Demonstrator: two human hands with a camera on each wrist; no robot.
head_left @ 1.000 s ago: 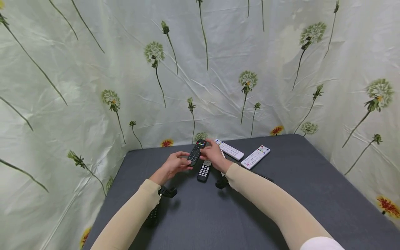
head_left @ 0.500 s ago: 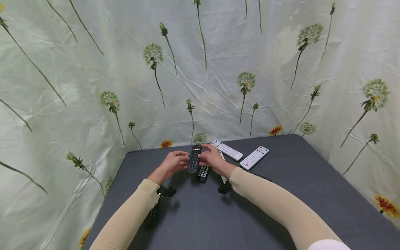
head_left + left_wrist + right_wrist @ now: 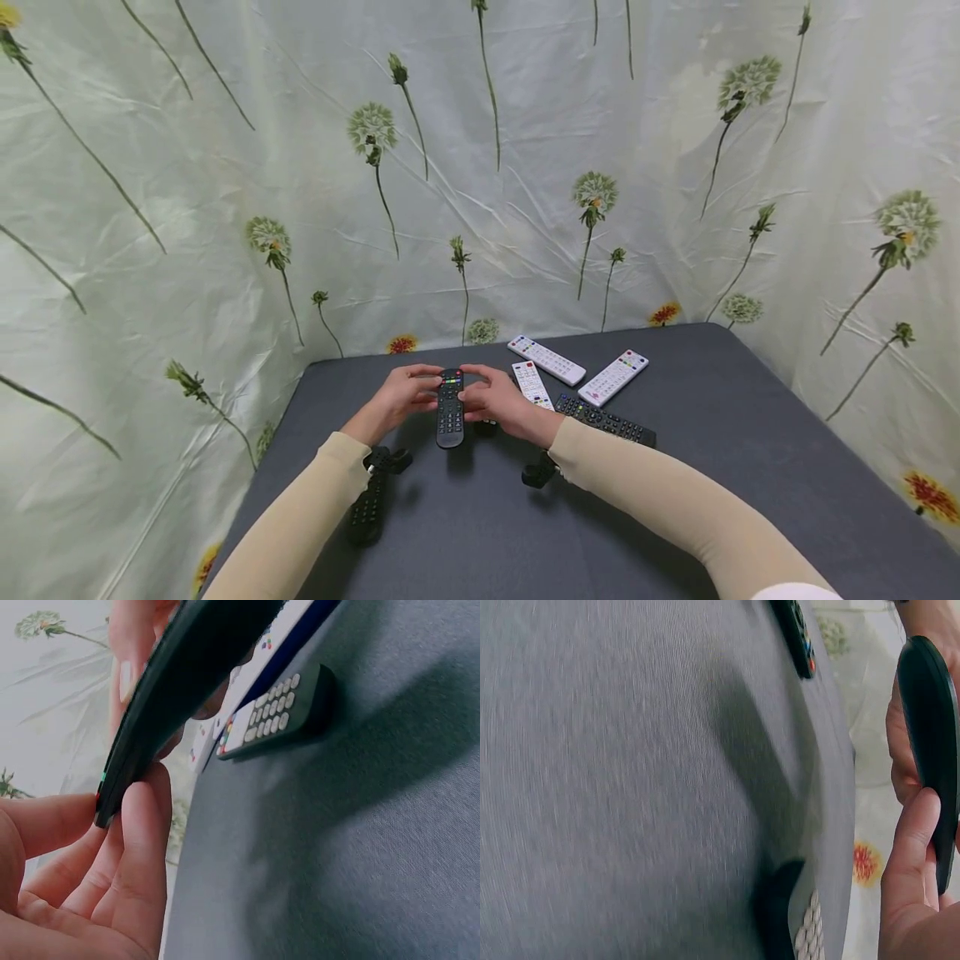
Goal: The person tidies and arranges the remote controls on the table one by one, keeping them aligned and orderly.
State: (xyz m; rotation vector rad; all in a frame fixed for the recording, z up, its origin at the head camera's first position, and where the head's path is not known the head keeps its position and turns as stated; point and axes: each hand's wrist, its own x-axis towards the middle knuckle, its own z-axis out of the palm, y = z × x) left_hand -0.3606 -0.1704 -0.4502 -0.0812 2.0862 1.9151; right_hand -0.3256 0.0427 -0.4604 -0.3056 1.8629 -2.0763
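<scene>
Both hands hold a black remote control (image 3: 450, 410) between them above the dark table (image 3: 465, 533). My left hand (image 3: 396, 398) pinches its left side near the coloured buttons; in the left wrist view the thumb and fingers clasp the end of the remote (image 3: 154, 712). My right hand (image 3: 504, 403) grips the opposite side, and the right wrist view shows its thumb (image 3: 913, 832) against the back of the remote (image 3: 930, 727). Beneath the right hand, a black remote with pale keys (image 3: 274, 712) lies on the table, mostly hidden in the head view.
White remotes lie at the back right: one by the curtain (image 3: 547, 360), one slanted (image 3: 613, 377), one near my right hand (image 3: 532, 385). A long black remote (image 3: 606, 421) lies beside them. Another black remote (image 3: 366, 512) rests by my left forearm. A flowered curtain (image 3: 525, 208) hangs behind.
Both hands have brought the held remote left and nearer to me. Its slant to the right has straightened. More of the white and long black remotes behind the right hand now shows.
</scene>
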